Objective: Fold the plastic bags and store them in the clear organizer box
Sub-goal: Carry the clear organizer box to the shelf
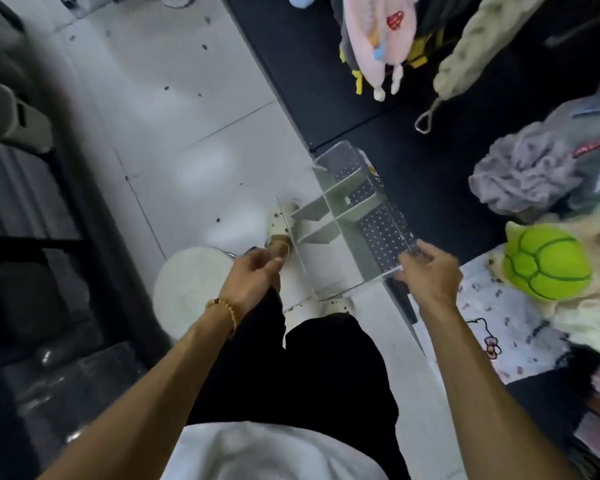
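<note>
A pale tiled floor [174, 109] fills the left and middle of the view, and a dark worktop [326, 74] runs from the far middle down toward the right. The person stands over both, in black trousers [291, 368] and a white top. Held in the air across the worktop's near edge is the clear organizer box [347, 216] — transparent, tilted, with pale dividers splitting it into compartments and a dotted base; no bags can be made out inside it. The right hand [430, 271] has its grip on the box's near right corner, fingers curled over the rim. The left hand [257, 271], with a bead bracelet [224, 308] at the wrist, is at the box's near left side with fingers bent, but whether it actually grasps the wall I cannot tell (the clear plastic and motion blur hide the contact). A round white stool [187, 282] sits on the floor just left of the left forearm. On the right lie a grey crumpled cloth [523, 168] and, nearer, a bright green ball-shaped plush [548, 263] resting on a patterned white fabric [499, 327].
</note>
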Demonstrator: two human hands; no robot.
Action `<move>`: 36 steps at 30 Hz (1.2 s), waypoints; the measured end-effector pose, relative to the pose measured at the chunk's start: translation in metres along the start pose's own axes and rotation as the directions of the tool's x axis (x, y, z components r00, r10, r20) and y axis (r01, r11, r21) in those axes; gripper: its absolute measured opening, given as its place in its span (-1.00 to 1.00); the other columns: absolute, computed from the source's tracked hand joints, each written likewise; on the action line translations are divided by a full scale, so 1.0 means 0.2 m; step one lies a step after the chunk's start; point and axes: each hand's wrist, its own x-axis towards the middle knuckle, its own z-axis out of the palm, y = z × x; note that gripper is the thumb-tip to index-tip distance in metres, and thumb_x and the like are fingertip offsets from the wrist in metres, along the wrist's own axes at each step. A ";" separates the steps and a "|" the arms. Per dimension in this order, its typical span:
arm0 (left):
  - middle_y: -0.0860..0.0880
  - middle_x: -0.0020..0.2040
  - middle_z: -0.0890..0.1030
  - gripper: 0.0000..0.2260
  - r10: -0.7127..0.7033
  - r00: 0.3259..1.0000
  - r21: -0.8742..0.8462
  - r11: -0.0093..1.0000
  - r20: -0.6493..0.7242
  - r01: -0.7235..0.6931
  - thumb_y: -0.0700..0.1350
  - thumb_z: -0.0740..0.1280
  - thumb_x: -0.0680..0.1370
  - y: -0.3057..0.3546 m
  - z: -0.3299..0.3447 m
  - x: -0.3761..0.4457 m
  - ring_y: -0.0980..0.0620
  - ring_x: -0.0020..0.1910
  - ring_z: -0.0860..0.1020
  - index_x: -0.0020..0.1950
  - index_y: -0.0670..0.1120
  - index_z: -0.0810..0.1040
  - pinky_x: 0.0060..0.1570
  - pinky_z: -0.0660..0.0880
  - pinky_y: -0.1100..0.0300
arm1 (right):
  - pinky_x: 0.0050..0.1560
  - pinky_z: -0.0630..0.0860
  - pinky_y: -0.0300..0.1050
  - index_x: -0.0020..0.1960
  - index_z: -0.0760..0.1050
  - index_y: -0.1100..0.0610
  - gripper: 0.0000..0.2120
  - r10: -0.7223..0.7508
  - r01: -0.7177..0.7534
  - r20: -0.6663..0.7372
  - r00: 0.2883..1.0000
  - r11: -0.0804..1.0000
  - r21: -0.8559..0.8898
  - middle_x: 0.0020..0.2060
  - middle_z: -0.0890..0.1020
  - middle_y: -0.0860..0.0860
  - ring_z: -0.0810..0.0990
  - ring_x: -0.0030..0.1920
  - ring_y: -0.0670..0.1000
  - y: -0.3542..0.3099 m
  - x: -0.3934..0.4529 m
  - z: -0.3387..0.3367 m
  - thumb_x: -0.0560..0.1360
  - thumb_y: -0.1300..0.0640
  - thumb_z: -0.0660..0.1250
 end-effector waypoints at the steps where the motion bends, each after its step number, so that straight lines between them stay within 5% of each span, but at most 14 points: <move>1: -0.11 -0.10 0.62 -0.92 0.007 1.000 -0.007 1.000 0.012 -0.007 -0.15 0.32 0.55 0.02 -0.01 0.12 -0.08 -0.12 0.60 -0.03 -0.14 0.57 0.07 0.51 -0.05 | -0.03 0.63 0.06 0.29 0.51 0.12 -0.46 0.002 -0.002 0.014 1.000 1.000 0.020 -0.13 0.66 -0.06 0.70 -0.21 -0.01 -0.01 0.10 0.08 0.30 0.11 0.41; 5: 0.01 -0.12 0.63 -0.95 0.032 0.998 0.090 0.995 0.059 -0.037 -0.07 0.34 0.53 0.09 -0.01 0.67 0.01 -0.08 0.63 -0.06 -0.01 0.58 -0.03 0.51 0.10 | -0.26 0.66 -0.11 0.28 0.52 0.12 -0.51 0.024 -0.025 0.009 1.000 0.995 0.097 -0.08 0.65 -0.11 0.69 -0.34 -0.09 -0.04 0.50 0.41 0.36 0.15 0.45; 10: -0.02 -0.07 0.64 -0.91 0.072 0.983 0.183 0.978 0.169 -0.103 -0.13 0.30 0.56 0.17 0.05 1.38 -0.04 -0.03 0.62 -0.01 0.00 0.58 -0.37 0.48 0.30 | -0.15 0.66 0.07 0.23 0.55 0.20 -0.60 0.139 -0.112 -0.081 0.987 0.956 0.272 -0.03 0.65 0.02 0.69 -0.33 -0.02 0.00 1.04 0.82 0.39 0.26 0.43; 12: -0.07 0.01 0.64 -0.88 0.079 0.969 0.226 0.965 0.236 -0.133 -0.13 0.29 0.56 0.19 0.09 1.63 -0.07 0.03 0.61 0.06 -0.04 0.58 -0.13 0.59 0.10 | -0.17 0.66 0.05 0.19 0.56 0.25 -0.64 0.187 -0.129 -0.129 0.974 0.921 0.367 -0.16 0.66 0.02 0.70 -0.30 0.05 0.02 1.23 0.96 0.40 0.31 0.41; 15: -0.07 0.10 0.61 -0.85 0.093 0.949 0.277 0.944 0.301 -0.180 -0.13 0.27 0.58 0.19 0.17 1.97 -0.05 0.07 0.59 0.11 -0.03 0.57 0.18 0.50 -0.02 | -0.31 0.64 -0.11 0.03 0.60 0.32 -0.80 0.210 -0.109 -0.124 0.970 0.829 0.548 -0.26 0.65 0.09 0.68 -0.33 0.02 0.04 1.49 1.17 0.41 0.39 0.38; 18: -0.07 0.11 0.60 -0.85 0.159 0.925 0.268 0.928 0.345 -0.259 -0.14 0.24 0.60 0.16 0.28 2.25 -0.03 0.06 0.58 0.13 -0.04 0.55 0.18 0.49 0.03 | -0.32 0.63 -0.18 -0.03 0.56 0.25 -0.86 0.240 -0.083 -0.133 0.961 0.716 0.693 -0.07 0.61 0.18 0.67 -0.15 0.14 0.08 1.71 1.34 0.44 0.40 0.36; 21: -0.04 0.08 0.60 -0.88 0.222 0.905 0.245 0.914 0.362 -0.322 -0.13 0.23 0.61 0.09 0.34 2.45 0.02 0.02 0.59 0.04 0.01 0.55 0.12 0.50 0.08 | -0.23 0.63 -0.18 0.15 0.50 0.27 -0.74 0.253 -0.082 -0.099 0.962 0.619 0.781 0.06 0.57 0.20 0.69 -0.12 0.20 0.11 1.89 1.49 0.46 0.35 0.37; 25: -0.01 0.01 0.62 -0.82 0.262 0.901 0.213 0.913 0.347 -0.347 -0.16 0.23 0.60 0.01 0.38 2.66 0.02 0.00 0.60 -0.08 0.08 0.58 0.04 0.53 0.13 | -0.27 0.62 -0.21 -0.11 0.52 0.23 -0.96 0.289 -0.044 -0.126 0.949 0.520 0.853 -0.14 0.60 0.13 0.69 -0.29 0.12 0.07 2.08 1.68 0.48 0.30 0.38; 30: -0.01 0.00 0.62 -0.86 0.285 0.894 0.199 0.909 0.347 -0.367 -0.16 0.26 0.58 -0.05 0.37 2.74 0.04 -0.02 0.60 -0.04 0.05 0.58 -0.03 0.52 0.19 | -0.14 0.64 -0.11 -0.23 0.52 0.17 -0.86 0.266 -0.021 -0.133 0.955 0.505 0.863 -0.26 0.60 0.05 0.65 -0.33 -0.01 -0.01 2.16 1.89 0.45 0.22 0.46; 36: -0.04 -0.02 0.62 -0.89 0.327 0.878 0.195 0.891 0.350 -0.410 -0.15 0.26 0.58 -0.08 0.34 2.72 0.01 -0.02 0.60 -0.03 -0.01 0.58 0.06 0.52 0.11 | -0.20 0.62 -0.15 -0.05 0.49 0.14 -0.90 0.194 -0.068 -0.052 0.980 0.563 0.824 -0.14 0.61 0.10 0.68 -0.10 0.09 -0.05 2.05 1.85 0.56 0.11 0.32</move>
